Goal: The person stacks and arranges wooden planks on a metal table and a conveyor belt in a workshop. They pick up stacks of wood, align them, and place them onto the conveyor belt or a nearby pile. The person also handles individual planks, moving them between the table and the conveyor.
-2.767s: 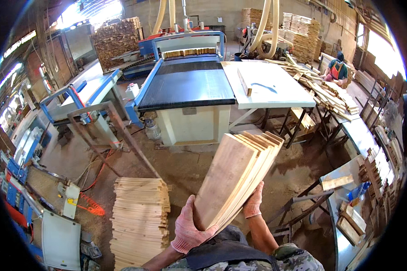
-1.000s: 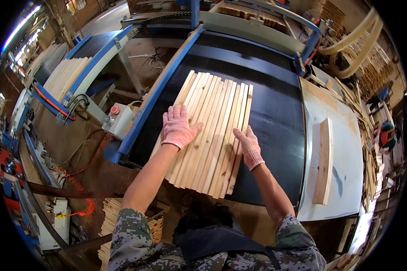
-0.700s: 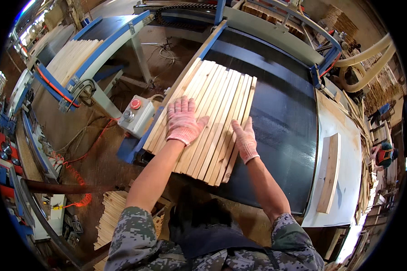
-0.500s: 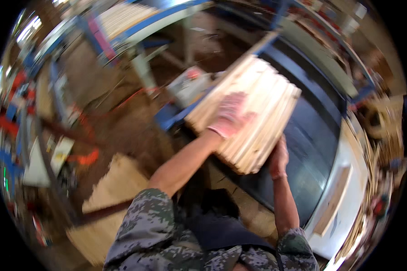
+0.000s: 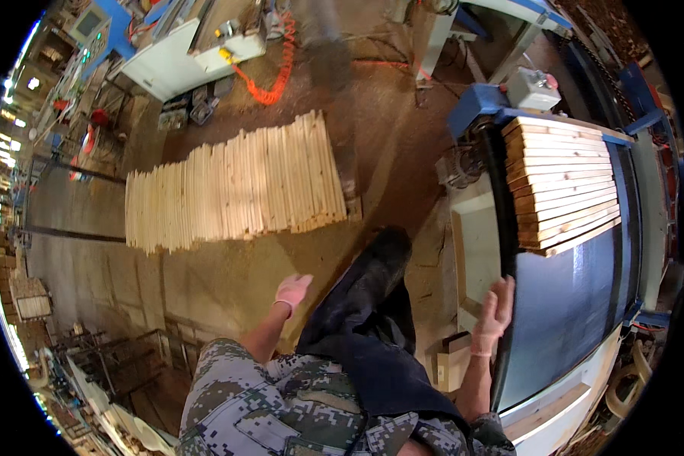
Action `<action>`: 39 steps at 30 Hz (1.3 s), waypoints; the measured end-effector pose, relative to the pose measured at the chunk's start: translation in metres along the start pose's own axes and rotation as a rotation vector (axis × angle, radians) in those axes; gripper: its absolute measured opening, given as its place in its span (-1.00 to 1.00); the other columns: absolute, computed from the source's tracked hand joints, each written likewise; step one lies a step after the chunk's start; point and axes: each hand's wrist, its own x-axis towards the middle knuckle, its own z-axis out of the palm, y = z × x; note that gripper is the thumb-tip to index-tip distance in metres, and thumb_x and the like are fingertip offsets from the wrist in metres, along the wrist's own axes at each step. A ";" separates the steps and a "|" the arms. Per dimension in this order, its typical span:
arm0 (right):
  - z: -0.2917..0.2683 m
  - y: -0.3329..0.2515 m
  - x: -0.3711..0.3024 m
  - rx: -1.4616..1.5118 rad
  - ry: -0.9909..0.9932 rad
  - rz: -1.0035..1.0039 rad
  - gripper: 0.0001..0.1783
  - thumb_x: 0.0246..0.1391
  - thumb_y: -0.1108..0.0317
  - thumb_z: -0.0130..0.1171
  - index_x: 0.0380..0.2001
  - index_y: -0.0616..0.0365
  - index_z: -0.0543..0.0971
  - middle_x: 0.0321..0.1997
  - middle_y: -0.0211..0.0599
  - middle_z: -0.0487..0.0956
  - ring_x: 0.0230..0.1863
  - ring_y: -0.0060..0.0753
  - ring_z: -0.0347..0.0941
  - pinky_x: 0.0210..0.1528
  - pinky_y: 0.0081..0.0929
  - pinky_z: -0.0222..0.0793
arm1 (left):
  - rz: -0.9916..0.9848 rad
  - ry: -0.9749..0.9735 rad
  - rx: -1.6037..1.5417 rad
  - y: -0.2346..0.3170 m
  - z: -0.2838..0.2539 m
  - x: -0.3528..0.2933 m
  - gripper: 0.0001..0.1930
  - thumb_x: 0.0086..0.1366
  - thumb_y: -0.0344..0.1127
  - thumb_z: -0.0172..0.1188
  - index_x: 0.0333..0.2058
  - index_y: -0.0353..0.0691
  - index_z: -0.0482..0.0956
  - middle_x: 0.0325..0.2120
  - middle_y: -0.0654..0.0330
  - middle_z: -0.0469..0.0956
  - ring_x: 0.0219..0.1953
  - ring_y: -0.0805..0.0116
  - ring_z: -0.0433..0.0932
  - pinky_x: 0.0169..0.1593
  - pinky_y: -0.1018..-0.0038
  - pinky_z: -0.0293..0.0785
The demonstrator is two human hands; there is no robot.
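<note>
Fingers (image 5: 503,292) loosely extended and holding nothing, I see the right hand (image 5: 492,319) beside the left edge of the belt (image 5: 555,319), the left hand (image 5: 292,291) above the floor (image 5: 167,281), and boards (image 5: 564,182) at the belt's upper-left corner.

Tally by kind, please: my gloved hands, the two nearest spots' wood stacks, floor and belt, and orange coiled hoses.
Gloved hands: 2, left hand and right hand
Wood stacks: 2, floor stack and belt stack
Orange coiled hose: 1
Total: 5
</note>
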 end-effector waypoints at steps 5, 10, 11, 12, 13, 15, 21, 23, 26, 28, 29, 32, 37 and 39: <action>0.068 0.104 -0.070 0.235 -0.505 0.598 -0.30 0.39 0.38 0.27 0.50 0.23 0.28 0.44 -0.18 0.47 0.29 -0.32 0.49 0.33 -0.37 0.44 | -0.374 -0.362 0.150 -0.284 0.037 -0.056 -0.56 0.47 0.05 0.06 -0.05 -0.20 0.67 -0.27 0.00 0.70 -0.16 0.05 0.67 -0.19 0.15 0.56; 0.100 0.249 -0.130 0.416 -0.566 1.041 -0.35 0.44 0.25 0.19 0.47 0.25 0.30 0.30 -0.20 0.59 0.06 -0.37 0.58 0.02 -0.44 0.51 | -0.321 -0.434 0.174 -0.324 0.018 -0.075 -0.68 0.46 -0.06 0.09 -0.09 -0.14 0.65 -0.27 0.06 0.70 -0.20 0.09 0.67 -0.21 0.13 0.56; 0.104 0.267 -0.136 0.096 -0.844 0.704 -0.42 0.40 0.28 0.20 0.39 0.22 0.37 0.23 -0.22 0.62 0.02 -0.37 0.59 -0.03 -0.42 0.51 | -0.277 -0.434 0.198 -0.325 0.011 -0.066 -0.71 0.46 -0.08 0.10 -0.09 -0.13 0.65 -0.26 0.07 0.70 -0.21 0.10 0.68 -0.21 0.13 0.56; 0.107 0.280 -0.142 -0.229 -0.994 0.318 -0.49 0.37 0.31 0.20 0.32 0.19 0.44 0.16 -0.24 0.65 -0.03 -0.37 0.59 -0.08 -0.41 0.51 | -0.208 -0.441 0.259 -0.329 0.006 -0.052 -0.73 0.45 -0.10 0.10 -0.10 -0.12 0.64 -0.26 0.09 0.70 -0.22 0.10 0.68 -0.21 0.13 0.56; 0.121 0.257 -0.139 -0.636 -1.160 -0.019 -0.52 0.33 0.32 0.21 0.27 0.17 0.47 0.13 -0.25 0.65 -0.02 -0.34 0.60 -0.06 -0.38 0.52 | -0.107 -0.435 0.354 -0.336 0.006 -0.031 -0.76 0.45 -0.12 0.11 -0.11 -0.10 0.64 -0.26 0.10 0.70 -0.23 0.11 0.68 -0.22 0.13 0.55; 0.161 0.207 -0.131 -1.142 -1.437 -0.506 -0.57 0.26 0.34 0.22 0.18 0.13 0.53 0.07 -0.26 0.67 -0.01 -0.27 0.61 -0.04 -0.33 0.53 | 0.073 -0.397 0.510 -0.342 0.004 0.023 -0.80 0.45 -0.16 0.12 -0.12 -0.08 0.63 -0.26 0.12 0.70 -0.25 0.12 0.68 -0.22 0.12 0.55; 0.304 0.204 -0.105 -1.462 -1.569 -0.798 -0.63 0.17 0.31 0.24 0.05 0.08 0.62 0.04 -0.22 0.68 0.08 -0.12 0.60 0.10 -0.28 0.52 | 0.073 -0.222 -0.070 -0.279 -0.028 0.163 -0.72 0.41 -0.09 0.14 -0.20 -0.21 0.58 -0.42 0.08 0.67 -0.26 0.07 0.68 -0.22 0.10 0.51; 0.355 0.180 -0.096 -1.115 -1.274 -0.216 -0.54 0.28 0.27 0.20 0.22 0.11 0.54 0.19 -0.09 0.64 0.18 -0.11 0.57 0.19 -0.30 0.49 | 0.397 -0.036 0.018 -0.317 -0.001 0.220 -0.63 0.42 -0.01 0.15 -0.17 -0.26 0.60 -0.41 0.09 0.68 -0.24 0.05 0.69 -0.20 0.10 0.50; 0.455 0.156 -0.065 -0.719 -0.929 0.741 -0.43 0.48 0.27 0.04 0.45 0.20 0.31 0.41 0.08 0.49 0.33 -0.13 0.50 0.32 -0.26 0.42 | 0.152 -0.129 -0.171 -0.321 0.026 0.302 -0.51 0.44 0.10 0.18 0.03 -0.26 0.57 -0.16 0.07 0.69 -0.12 0.07 0.67 -0.07 0.13 0.53; 0.467 0.239 -0.045 -0.423 -0.764 0.855 -0.22 0.33 0.15 0.23 0.47 0.29 0.26 0.29 0.02 0.56 0.25 -0.20 0.52 0.29 -0.26 0.40 | -0.227 -0.232 -0.567 -0.289 0.005 0.328 -0.40 0.43 0.14 0.22 0.19 -0.24 0.49 0.08 0.05 0.61 0.00 0.08 0.63 0.08 0.14 0.51; 0.476 0.270 -0.032 -0.385 -0.778 0.781 -0.18 0.29 0.13 0.29 0.46 0.32 0.27 0.25 -0.01 0.59 0.22 -0.21 0.52 0.28 -0.26 0.39 | -0.376 -0.185 -0.848 -0.268 -0.004 0.334 -0.34 0.41 0.15 0.25 0.26 -0.22 0.43 0.19 0.05 0.53 0.07 0.08 0.59 0.17 0.13 0.48; 0.502 0.331 0.018 -0.433 -0.916 0.446 -0.23 0.21 0.13 0.38 0.35 0.34 0.37 0.16 -0.10 0.64 0.13 -0.21 0.55 0.20 -0.30 0.42 | -0.563 -0.012 -1.245 -0.238 -0.006 0.365 -0.22 0.35 0.16 0.36 0.36 -0.14 0.30 0.34 0.09 0.39 0.22 0.04 0.49 0.36 0.09 0.36; 0.542 0.366 0.071 -0.402 -0.663 0.690 -0.53 0.11 0.15 0.42 -0.07 0.31 0.61 -0.07 -0.18 0.68 -0.11 -0.30 0.56 -0.05 -0.31 0.48 | -0.526 0.120 -1.534 -0.229 0.006 0.397 -0.01 0.22 0.07 0.54 0.45 -0.02 0.11 0.28 0.10 0.40 0.19 0.04 0.50 0.34 0.01 0.35; 0.551 0.378 0.085 -0.541 -0.629 0.736 -0.59 0.08 0.16 0.41 -0.16 0.30 0.63 -0.16 -0.20 0.67 -0.20 -0.34 0.54 -0.13 -0.29 0.48 | -0.540 0.159 -1.583 -0.222 0.010 0.401 -0.05 0.21 0.05 0.55 0.41 0.01 0.16 0.20 0.11 0.45 0.12 0.07 0.53 0.31 0.00 0.38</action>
